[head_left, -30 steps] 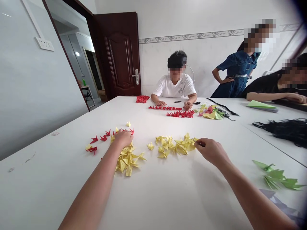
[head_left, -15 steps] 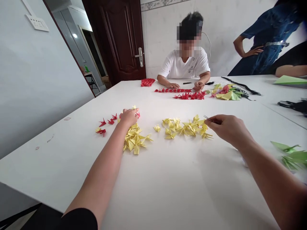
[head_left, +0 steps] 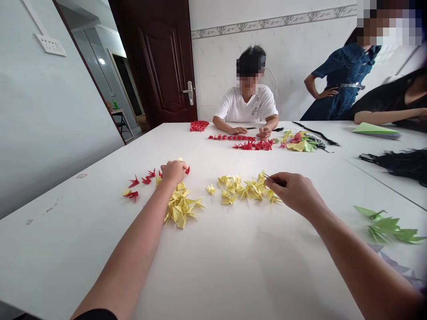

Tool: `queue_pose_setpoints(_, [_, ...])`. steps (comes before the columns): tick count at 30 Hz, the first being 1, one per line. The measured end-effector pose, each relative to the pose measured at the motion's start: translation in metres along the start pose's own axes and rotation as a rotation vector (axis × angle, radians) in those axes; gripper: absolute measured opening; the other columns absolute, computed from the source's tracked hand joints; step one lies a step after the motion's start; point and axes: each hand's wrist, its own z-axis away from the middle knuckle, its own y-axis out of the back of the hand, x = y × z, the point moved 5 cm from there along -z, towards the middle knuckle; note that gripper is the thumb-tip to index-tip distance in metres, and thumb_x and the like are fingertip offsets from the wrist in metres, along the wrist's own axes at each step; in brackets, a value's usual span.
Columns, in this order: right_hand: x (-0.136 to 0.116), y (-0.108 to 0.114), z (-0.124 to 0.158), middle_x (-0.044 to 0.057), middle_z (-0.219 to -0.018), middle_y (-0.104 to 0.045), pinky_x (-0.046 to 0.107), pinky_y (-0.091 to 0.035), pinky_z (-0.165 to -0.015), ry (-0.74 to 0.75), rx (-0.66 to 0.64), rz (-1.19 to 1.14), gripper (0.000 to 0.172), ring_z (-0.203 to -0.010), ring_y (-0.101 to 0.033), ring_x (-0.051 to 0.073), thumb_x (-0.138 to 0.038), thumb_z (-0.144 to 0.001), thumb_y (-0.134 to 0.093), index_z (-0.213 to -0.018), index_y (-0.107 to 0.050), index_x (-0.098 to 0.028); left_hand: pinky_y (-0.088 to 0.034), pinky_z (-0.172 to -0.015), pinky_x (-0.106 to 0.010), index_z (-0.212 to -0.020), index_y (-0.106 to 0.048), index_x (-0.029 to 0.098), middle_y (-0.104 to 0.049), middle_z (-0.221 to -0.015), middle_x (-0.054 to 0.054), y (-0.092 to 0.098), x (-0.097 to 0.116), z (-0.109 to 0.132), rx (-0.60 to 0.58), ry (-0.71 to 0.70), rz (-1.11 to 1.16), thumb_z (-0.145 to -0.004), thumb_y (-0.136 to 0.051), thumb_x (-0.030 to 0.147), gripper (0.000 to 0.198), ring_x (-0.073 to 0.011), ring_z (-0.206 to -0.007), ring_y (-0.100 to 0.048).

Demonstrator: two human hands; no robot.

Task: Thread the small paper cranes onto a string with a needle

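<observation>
My left hand [head_left: 173, 171] is curled closed over the far end of a heap of yellow paper cranes [head_left: 181, 206]; what its fingers grip is hidden. A few red paper cranes [head_left: 140, 183] lie just left of it. My right hand [head_left: 293, 191] is closed in a pinch on a thin dark needle [head_left: 268, 178], whose tip points at a second spread of yellow cranes [head_left: 245, 190] in the middle of the white table [head_left: 216, 266].
A person in a white shirt [head_left: 247, 106] sits across the table with rows of red cranes [head_left: 248, 143]. Mixed coloured cranes [head_left: 298, 142] lie beside them. Green cranes [head_left: 388, 224] sit at my right, black strands [head_left: 400, 162] further right. Two more people are at the far right.
The view tilted down and back up. My left hand stayed on the yellow heap. My right hand kept pinching the needle beside the middle cranes, shifting slightly.
</observation>
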Motion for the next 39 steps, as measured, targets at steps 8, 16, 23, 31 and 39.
queue_pose_setpoints(8, [-0.038, 0.016, 0.023, 0.001, -0.062, -0.059, 0.022, -0.035, -0.042, 0.108, 0.093, -0.657, 0.037, -0.051, -0.046, 0.011, -0.043, -0.074, -0.062, -0.097, -0.067, -0.014, -0.048, -0.077, -0.026, -0.089, -0.064, 0.018, -0.063, -0.093, -0.005, 0.079, 0.119, 0.076, 0.277, -0.796, 0.524, -0.086, -0.049, 0.021, 0.016, -0.0133, -0.086, -0.059])
queue_pose_setpoints(16, [-0.069, 0.049, 0.053, 0.002, -0.070, -0.064, 0.023, -0.043, -0.050, 0.351, 0.287, -0.646, 0.012, -0.059, -0.055, 0.012, -0.030, -0.076, -0.064, -0.073, -0.069, -0.019, -0.051, -0.072, -0.028, -0.096, -0.059, 0.020, -0.059, -0.098, -0.007, 0.105, 0.146, 0.129, 0.406, -0.982, 0.718, -0.082, -0.056, 0.013, 0.016, -0.0155, -0.090, -0.057])
queue_pose_setpoints(23, [-0.081, 0.059, 0.066, 0.001, -0.073, -0.064, 0.022, -0.045, -0.052, 0.425, 0.265, -0.708, 0.008, -0.063, -0.056, 0.012, -0.028, -0.078, -0.064, -0.078, -0.069, -0.021, -0.053, -0.068, -0.021, -0.101, -0.058, 0.019, -0.067, -0.094, -0.003, 0.094, 0.147, 0.125, 0.073, -0.746, 1.146, -0.082, -0.057, 0.014, 0.020, -0.0103, -0.079, -0.063])
queue_pose_setpoints(31, [-0.082, 0.077, 0.083, 0.004, -0.088, -0.068, 0.022, -0.052, -0.055, 0.406, 0.117, -0.538, 0.028, -0.075, -0.064, 0.017, -0.039, -0.082, -0.059, -0.106, -0.062, -0.023, -0.052, -0.077, -0.022, -0.095, -0.064, 0.019, -0.069, -0.092, -0.001, 0.101, 0.135, 0.121, 0.223, -0.622, 1.209, -0.079, -0.061, 0.015, 0.016, -0.0103, -0.082, -0.064])
queue_pose_setpoints(39, [-0.085, 0.072, 0.081, 0.003, -0.095, -0.069, 0.019, -0.049, -0.052, 0.504, 0.131, -0.313, 0.019, -0.081, -0.064, 0.017, -0.030, -0.086, -0.056, -0.101, -0.066, -0.025, -0.051, -0.072, -0.018, -0.095, -0.065, 0.020, -0.070, -0.092, 0.000, 0.110, 0.139, 0.128, 0.268, -0.696, 1.092, -0.078, -0.059, 0.009, 0.020, -0.0092, -0.083, -0.063])
